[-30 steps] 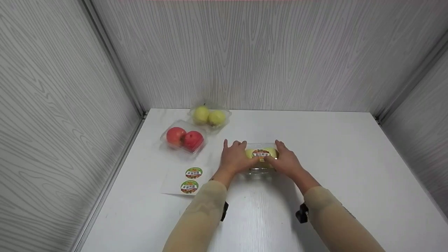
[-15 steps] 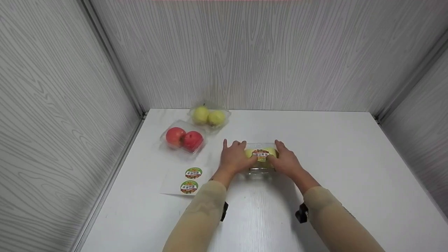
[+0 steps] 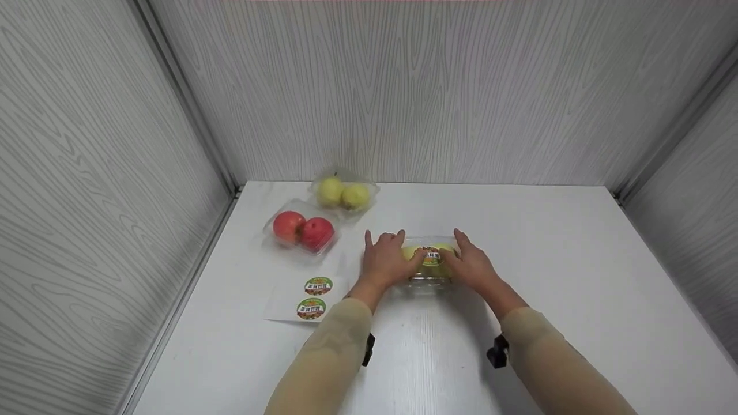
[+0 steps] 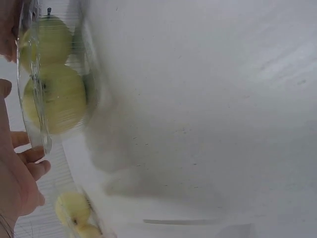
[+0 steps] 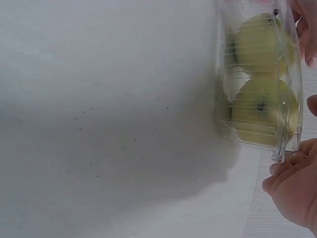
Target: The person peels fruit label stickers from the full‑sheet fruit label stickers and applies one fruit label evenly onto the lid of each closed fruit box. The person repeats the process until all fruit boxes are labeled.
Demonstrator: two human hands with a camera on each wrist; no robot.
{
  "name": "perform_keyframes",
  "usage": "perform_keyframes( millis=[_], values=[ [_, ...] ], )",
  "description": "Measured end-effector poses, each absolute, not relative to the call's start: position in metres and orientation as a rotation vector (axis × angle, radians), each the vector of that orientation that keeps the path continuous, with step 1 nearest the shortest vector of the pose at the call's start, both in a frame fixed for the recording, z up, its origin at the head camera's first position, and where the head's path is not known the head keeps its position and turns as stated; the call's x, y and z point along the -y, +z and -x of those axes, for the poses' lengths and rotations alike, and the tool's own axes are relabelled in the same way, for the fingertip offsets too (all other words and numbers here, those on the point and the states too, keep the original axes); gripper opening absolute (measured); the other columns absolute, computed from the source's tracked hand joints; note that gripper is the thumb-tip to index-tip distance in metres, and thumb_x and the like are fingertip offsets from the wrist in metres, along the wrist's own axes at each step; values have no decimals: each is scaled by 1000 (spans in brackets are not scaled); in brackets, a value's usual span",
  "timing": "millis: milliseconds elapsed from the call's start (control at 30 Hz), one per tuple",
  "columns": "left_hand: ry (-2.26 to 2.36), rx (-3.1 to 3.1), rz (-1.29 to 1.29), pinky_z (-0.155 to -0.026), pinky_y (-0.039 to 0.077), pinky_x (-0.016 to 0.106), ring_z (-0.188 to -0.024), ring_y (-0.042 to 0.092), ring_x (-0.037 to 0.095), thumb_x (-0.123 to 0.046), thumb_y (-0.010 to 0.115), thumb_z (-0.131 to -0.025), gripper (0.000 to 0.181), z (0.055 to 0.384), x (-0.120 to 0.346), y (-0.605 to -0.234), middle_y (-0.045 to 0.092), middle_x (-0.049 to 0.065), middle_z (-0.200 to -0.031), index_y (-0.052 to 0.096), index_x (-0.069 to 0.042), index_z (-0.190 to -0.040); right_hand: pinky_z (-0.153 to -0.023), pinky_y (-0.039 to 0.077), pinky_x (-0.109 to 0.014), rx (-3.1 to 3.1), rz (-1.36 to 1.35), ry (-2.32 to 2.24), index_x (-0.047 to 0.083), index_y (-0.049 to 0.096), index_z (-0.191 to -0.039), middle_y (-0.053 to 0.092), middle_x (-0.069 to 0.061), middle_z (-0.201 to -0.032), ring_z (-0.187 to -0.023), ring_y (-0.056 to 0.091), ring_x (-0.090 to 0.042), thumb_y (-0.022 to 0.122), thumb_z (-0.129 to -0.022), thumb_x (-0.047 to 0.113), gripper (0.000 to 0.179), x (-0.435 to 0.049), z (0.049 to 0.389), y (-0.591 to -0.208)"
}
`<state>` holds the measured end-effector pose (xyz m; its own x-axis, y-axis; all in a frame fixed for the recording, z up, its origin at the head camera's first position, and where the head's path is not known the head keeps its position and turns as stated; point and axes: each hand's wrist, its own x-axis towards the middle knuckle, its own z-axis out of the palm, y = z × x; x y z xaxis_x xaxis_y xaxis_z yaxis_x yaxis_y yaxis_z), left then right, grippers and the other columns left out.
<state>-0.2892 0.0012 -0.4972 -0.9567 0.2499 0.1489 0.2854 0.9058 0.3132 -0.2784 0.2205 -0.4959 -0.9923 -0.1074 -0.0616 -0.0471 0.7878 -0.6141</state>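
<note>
Fingers (image 5: 283,169) grip a clear box (image 3: 429,283) (ribbed plastic).

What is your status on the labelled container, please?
Left hand and right hand holding the clear container at its ends, label on top. Two yellow fruits inside. Red-fruit pack apart, not in the way.

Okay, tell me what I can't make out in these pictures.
Label on the held fruit box: head view, partly covered by the left hand's thumb.
Fine print on the stickers: head view, too small.
Lower right corner of the sheet: head view, hidden behind the left sleeve.
Part of the right hand: right wrist view, cut off by the right edge.
</note>
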Motion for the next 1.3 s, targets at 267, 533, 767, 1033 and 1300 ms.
perform_keyframes(
  millis=[267, 533, 767, 1033, 1300],
  values=[
    [-302, 2878, 509, -127, 14, 62, -150, 43, 32, -80, 52, -93, 97, 268, 7, -494, 52, 13, -158, 47, -9, -160, -121, 24, -68, -3035, 292, -834, -1, 20, -167, 18, -26, -173, -153, 22, -58, 56, -104, 59, 94, -233, 257, -492],
    [-191, 2847, 585, -126, 14, 62, -151, 42, 34, -79, 52, -94, 95, 242, 18, -498, 52, 14, -158, 49, -9, -158, -122, 26, -64, -3169, 451, -669, -4, 29, -164, 28, -27, -169, -153, 30, -51, 65, -101, 52, 91, -244, 232, -503],
    [-203, 2864, 570, -127, 13, 63, -152, 41, 34, -76, 53, -96, 90, 228, 24, -505, 51, 15, -158, 50, -9, -157, -127, 21, -58, -3179, 475, -622, -4, 31, -164, 30, -24, -169, -155, 31, -44, 65, -101, 53, 91, -246, 217, -516],
    [-188, 2858, 575, -126, 15, 64, -151, 42, 34, -76, 52, -95, 90, 213, 21, -514, 52, 15, -158, 51, -10, -157, -126, 22, -58, -3199, 524, -610, -5, 33, -162, 33, -25, -168, -154, 34, -43, 66, -101, 50, 88, -245, 205, -521],
    [-165, 2853, 596, -126, 15, 65, -152, 41, 32, -76, 51, -96, 90, 204, 18, -514, 49, 14, -161, 50, -11, -157, -127, 21, -56, -3207, 523, -593, -3, 33, -163, 32, -22, -169, -156, 32, -39, 67, -101, 46, 86, -245, 197, -519]
  ],
)
